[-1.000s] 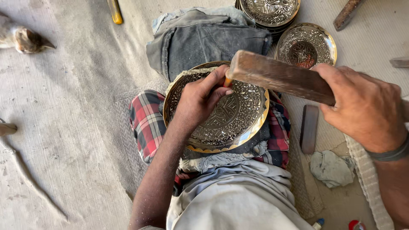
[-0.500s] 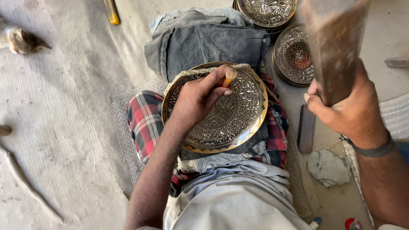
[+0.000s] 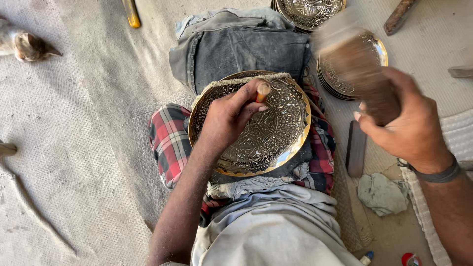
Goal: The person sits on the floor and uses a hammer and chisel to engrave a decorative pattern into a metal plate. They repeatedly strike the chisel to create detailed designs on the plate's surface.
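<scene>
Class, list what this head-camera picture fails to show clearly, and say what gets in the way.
- Mallet in the right hand: motion blur hides its shape.
- Chisel tip: hidden by the left hand.
- Engraved plate: pattern partly covered by that hand.
- Top plate: cut off by the upper edge.

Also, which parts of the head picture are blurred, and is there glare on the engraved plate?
Head view: the wooden mallet in the right hand is smeared by motion blur; the left hand holding the chisel is sharp; the engraved brass plate shows small bright glints, not strong glare; the light is soft daylight.
</scene>
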